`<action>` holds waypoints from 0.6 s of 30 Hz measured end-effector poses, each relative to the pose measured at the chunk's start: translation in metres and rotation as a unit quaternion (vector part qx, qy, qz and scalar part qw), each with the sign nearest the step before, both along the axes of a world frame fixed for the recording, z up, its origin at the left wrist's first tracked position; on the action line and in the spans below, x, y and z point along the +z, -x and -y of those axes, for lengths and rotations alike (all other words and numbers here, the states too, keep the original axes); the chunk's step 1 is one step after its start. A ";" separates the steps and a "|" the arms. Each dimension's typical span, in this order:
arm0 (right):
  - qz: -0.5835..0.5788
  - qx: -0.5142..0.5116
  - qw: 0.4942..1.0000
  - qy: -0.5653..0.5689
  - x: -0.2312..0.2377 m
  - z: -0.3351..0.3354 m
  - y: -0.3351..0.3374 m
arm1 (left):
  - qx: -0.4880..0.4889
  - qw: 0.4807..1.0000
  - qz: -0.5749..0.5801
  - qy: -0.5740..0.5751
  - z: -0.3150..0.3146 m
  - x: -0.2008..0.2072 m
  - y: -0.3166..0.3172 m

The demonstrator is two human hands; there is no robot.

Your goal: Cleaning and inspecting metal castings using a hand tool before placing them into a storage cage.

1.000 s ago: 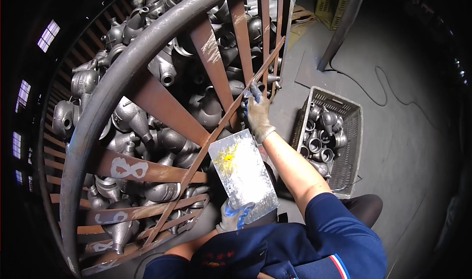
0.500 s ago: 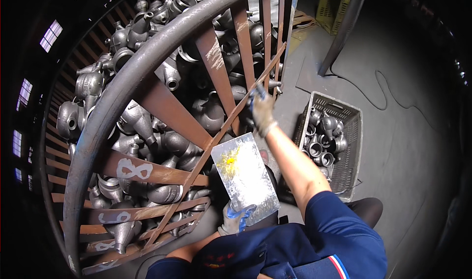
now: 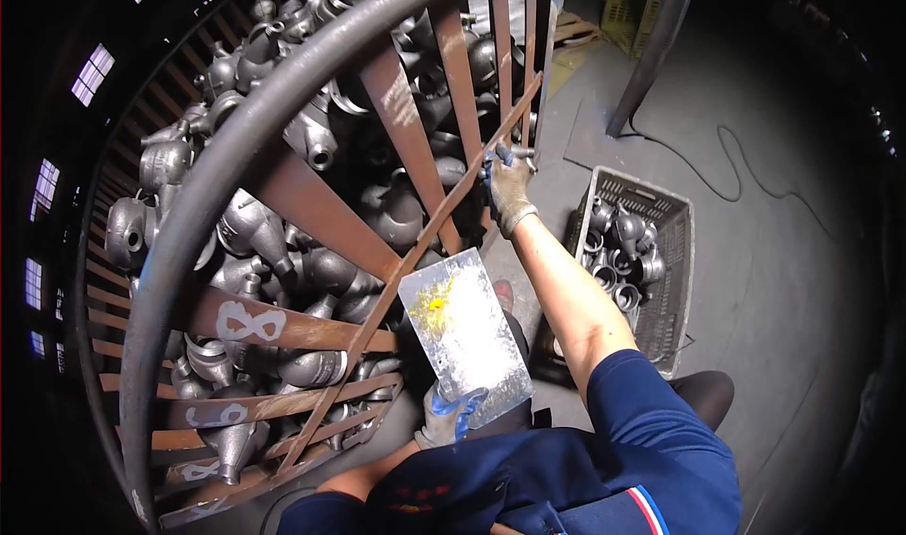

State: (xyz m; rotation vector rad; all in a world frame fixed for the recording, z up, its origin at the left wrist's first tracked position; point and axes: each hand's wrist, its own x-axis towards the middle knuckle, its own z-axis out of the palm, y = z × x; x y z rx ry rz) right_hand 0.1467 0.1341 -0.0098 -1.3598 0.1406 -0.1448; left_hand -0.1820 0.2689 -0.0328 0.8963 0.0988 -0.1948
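My left hand (image 3: 451,417), in a grey and blue glove, grips a flat rectangular metal plate (image 3: 477,346) by its lower edge. The plate is silvery and scuffed, with a yellow smear near its upper left. Ahead and to the right, my gloved right hand (image 3: 511,188) is at the thin flat crossbar (image 3: 429,228) of a rusty barred cage. Its fingers bend in beside the bar, close to the spout of a grey metal casting; what they hold, if anything, is hidden. Behind the bars lie heaped grey metal castings (image 3: 253,224) with round openings and spouts.
The cage's thick round rim (image 3: 283,82) arcs across the left. A grey plastic crate (image 3: 681,285) of smaller castings stands on the floor to the right. Beyond it are a post (image 3: 651,58), a trailing cable (image 3: 731,162) and a yellow crate (image 3: 630,14).
My right hand has shifted slightly and its fingers now bend more beside the crossbar, nearer the spout. The view has moved a little; the plate stays in my left hand.
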 end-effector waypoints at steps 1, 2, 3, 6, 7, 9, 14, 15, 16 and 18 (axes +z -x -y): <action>-0.006 -0.015 0.995 0.100 -0.004 0.010 -0.009 | -0.006 1.000 0.007 0.002 0.002 -0.002 -0.003; 0.017 -0.020 0.999 0.035 -0.006 0.004 -0.006 | 0.004 1.000 0.002 -0.013 0.006 -0.006 -0.005; 0.037 -0.020 0.999 -0.031 -0.014 -0.008 0.010 | 0.018 0.999 -0.006 -0.027 0.008 -0.009 -0.005; -0.015 0.051 0.997 -0.060 0.025 -0.027 0.057 | 0.035 0.998 -0.041 -0.015 -0.006 -0.009 0.003; 0.011 0.042 0.996 -0.081 0.031 -0.024 0.061 | 0.035 0.999 -0.034 -0.012 -0.007 -0.011 0.005; 0.041 0.053 0.993 -0.095 0.042 -0.021 0.063 | 0.030 0.999 -0.025 -0.013 -0.006 -0.004 0.003; 0.166 -0.083 0.978 0.099 0.040 -0.042 0.038 | 0.034 0.998 -0.011 -0.047 0.002 -0.007 0.003; 0.127 -0.057 0.990 -0.032 0.050 -0.045 0.039 | 0.037 0.998 -0.009 -0.045 0.000 -0.009 0.004; 0.067 -0.034 0.997 0.013 0.054 -0.036 0.030 | 0.040 0.998 0.013 -0.051 -0.003 -0.011 0.006; 0.078 -0.019 0.994 -0.077 0.077 -0.040 0.033 | 0.045 0.997 0.040 -0.054 -0.004 -0.008 0.004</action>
